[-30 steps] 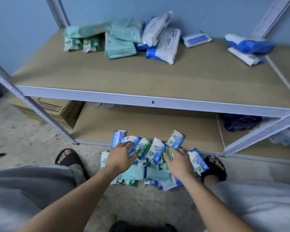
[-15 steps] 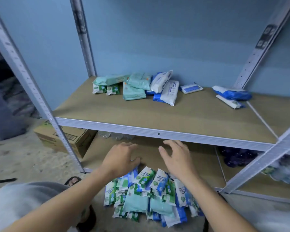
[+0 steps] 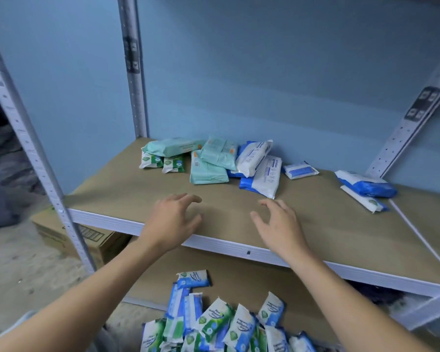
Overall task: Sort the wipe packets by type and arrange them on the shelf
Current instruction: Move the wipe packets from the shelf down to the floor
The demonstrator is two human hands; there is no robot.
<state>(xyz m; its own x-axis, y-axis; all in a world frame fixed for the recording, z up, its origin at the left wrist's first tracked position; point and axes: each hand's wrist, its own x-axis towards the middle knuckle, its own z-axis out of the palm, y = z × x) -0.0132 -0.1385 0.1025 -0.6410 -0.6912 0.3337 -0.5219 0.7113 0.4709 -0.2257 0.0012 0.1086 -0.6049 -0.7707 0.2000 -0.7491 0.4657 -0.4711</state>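
Both of my hands hover empty over the front of the brown shelf board (image 3: pixel 127 194). My left hand (image 3: pixel 173 219) and my right hand (image 3: pixel 277 222) have loosely spread, slightly curled fingers and hold nothing. At the back of the shelf lie mint-green packets (image 3: pixel 208 166), two small green-and-white packets (image 3: pixel 163 162), white-and-blue packets (image 3: pixel 262 171), a small blue-striped packet (image 3: pixel 300 170) and two blue packets (image 3: pixel 366 185) at the right. A heap of small wipe packets (image 3: pixel 214 323) lies on the floor and the lower shelf edge below my arms.
Grey perforated uprights stand at the left (image 3: pixel 23 138), back (image 3: pixel 134 67) and right (image 3: pixel 417 110). A cardboard box (image 3: pixel 81 237) sits on the floor under the shelf's left end. A blue wall (image 3: pixel 290 72) closes the back. Dark objects (image 3: pixel 376 293) lie on the lower shelf.
My hands left the floor heap and rose, empty, to the front of the upper shelf. The view tilted upward with them.
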